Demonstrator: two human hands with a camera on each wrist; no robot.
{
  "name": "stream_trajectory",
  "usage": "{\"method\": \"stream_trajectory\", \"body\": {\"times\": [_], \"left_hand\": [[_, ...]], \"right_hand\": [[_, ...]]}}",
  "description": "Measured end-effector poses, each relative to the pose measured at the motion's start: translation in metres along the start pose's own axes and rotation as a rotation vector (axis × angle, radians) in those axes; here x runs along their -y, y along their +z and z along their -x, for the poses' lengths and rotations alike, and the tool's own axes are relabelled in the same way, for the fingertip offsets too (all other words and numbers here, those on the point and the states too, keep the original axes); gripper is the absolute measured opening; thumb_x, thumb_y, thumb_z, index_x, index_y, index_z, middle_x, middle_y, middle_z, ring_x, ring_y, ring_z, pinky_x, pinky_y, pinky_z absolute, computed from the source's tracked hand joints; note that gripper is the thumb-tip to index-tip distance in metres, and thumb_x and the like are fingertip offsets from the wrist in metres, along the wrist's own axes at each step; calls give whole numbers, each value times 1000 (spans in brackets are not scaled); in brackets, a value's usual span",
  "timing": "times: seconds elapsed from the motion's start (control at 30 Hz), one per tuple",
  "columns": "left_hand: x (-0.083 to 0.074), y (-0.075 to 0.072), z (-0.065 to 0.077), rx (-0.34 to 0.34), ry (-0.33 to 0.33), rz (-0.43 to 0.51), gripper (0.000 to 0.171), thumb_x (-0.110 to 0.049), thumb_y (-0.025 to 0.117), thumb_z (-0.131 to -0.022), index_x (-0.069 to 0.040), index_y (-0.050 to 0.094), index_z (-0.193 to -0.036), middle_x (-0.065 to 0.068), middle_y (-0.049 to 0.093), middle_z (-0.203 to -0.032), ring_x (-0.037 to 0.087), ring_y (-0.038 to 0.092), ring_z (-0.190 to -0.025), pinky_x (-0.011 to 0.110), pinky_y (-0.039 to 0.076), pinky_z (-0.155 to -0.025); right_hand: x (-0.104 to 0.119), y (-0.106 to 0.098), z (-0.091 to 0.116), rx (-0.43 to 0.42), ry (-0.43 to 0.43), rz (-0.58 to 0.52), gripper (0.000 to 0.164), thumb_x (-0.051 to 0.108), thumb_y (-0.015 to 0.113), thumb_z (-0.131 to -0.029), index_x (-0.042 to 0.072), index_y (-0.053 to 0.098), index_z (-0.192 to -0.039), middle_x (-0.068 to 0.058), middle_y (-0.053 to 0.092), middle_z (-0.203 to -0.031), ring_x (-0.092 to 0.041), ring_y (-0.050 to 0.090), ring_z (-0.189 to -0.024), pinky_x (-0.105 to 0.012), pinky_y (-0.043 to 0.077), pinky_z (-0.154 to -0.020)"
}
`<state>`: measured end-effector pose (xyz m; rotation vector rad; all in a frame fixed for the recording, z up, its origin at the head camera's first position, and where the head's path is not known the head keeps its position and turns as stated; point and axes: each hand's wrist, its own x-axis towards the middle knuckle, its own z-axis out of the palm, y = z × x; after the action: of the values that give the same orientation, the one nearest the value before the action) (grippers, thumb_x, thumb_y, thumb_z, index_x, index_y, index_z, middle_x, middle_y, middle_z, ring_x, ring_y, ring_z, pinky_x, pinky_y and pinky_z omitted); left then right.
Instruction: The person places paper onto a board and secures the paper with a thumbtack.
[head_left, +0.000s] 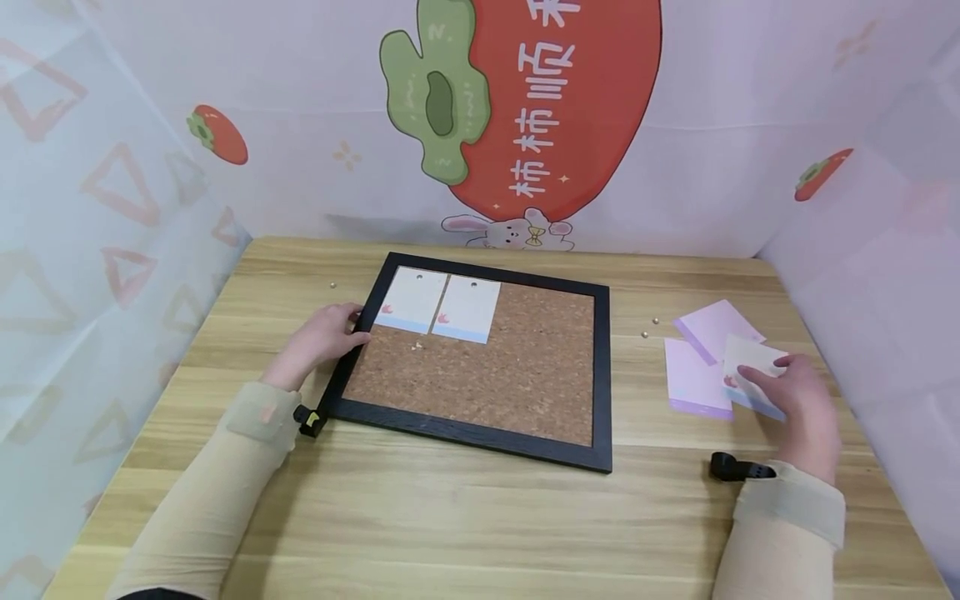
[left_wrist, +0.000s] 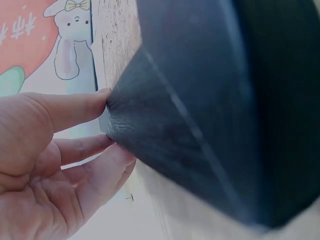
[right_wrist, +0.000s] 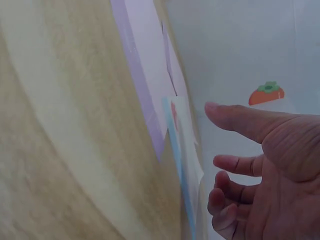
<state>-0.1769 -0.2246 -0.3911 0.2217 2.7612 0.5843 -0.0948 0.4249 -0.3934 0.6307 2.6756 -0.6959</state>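
Note:
A black-framed cork board (head_left: pixel 480 392) lies at the middle of the table. Two white cards (head_left: pixel 412 300) with blue lower edges are fixed side by side at its upper left, each with a small round pin at the top. My left hand (head_left: pixel 318 340) holds the board's left frame edge, thumb and fingers at the black rim (left_wrist: pixel 150 115). Over a loose white card (head_left: pixel 752 367) on the right is my right hand (head_left: pixel 798 396), thumb and fingers spread apart. The right wrist view shows these fingers (right_wrist: pixel 240 170) apart from the blue-edged card (right_wrist: pixel 187 150).
Two lilac cards (head_left: pixel 699 379) lie partly under and beside the loose white card. Small pins (head_left: pixel 656 321) are on the wood between board and cards, another pin (head_left: pixel 333 286) left of the board. A printed cloth wall (head_left: pixel 300 192) borders the table's back and sides.

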Motion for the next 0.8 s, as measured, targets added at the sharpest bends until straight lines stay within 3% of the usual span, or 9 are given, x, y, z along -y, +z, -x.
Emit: {"method": "stream_trajectory", "body": {"times": [0.27,0.5,0.67,0.8], "left_hand": [[1,-3,-2,-9,16,-1,62,-23,62,-98,10,41,-146,33,58,-132,43,60,-115,56,46,-100],[1,-2,-3,4,-3,6,59,-23,61,-99,9,43,-145,31,59,-131,40,62,-111,55,48,-97],[2,-1,-3,5,-1,6,58,-23,60,-99,9,43,-145,31,59,-131,41,62,-112,55,49,-97],[3,-1,-3,-1,5,12,59,-22,61,-99,9,42,-145,31,59,-131,42,62,-114,55,48,-99]], "right_hand": [[-5,4,-3,-29,13,45,86,50,52,-97,-24,31,-135,-46,34,-139,-57,43,-120,-63,40,-101],[-3,6,-2,-49,22,40,87,54,59,-92,-23,38,-129,-44,43,-128,-47,49,-101,-59,46,-89],[-3,7,-2,-48,67,47,98,53,63,-90,-29,30,-132,-48,37,-129,-51,46,-105,-62,44,-97],[-3,7,-2,-47,79,63,93,48,61,-92,-32,31,-129,-49,36,-126,-50,43,-104,-62,43,-98]]}}
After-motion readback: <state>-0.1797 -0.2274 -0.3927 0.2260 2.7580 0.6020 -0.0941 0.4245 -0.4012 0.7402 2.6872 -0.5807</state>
